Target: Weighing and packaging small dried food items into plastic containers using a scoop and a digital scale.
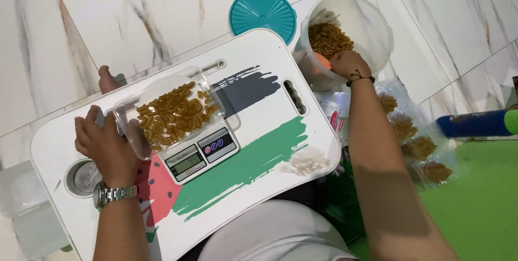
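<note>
My left hand, with a metal watch on the wrist, grips the near left edge of a clear plastic tray that is full of brown macaroni. The tray rests on a small digital kitchen scale on a white lap table. My right hand reaches into a large clear tub of the same macaroni beside the table and holds an orange scoop.
A teal round lid lies on the marble floor behind the table. Several sealed bags of macaroni lie to the right by a green mat. A pile of clear bags sits on the table's right edge. A recessed cup holder is near my left wrist.
</note>
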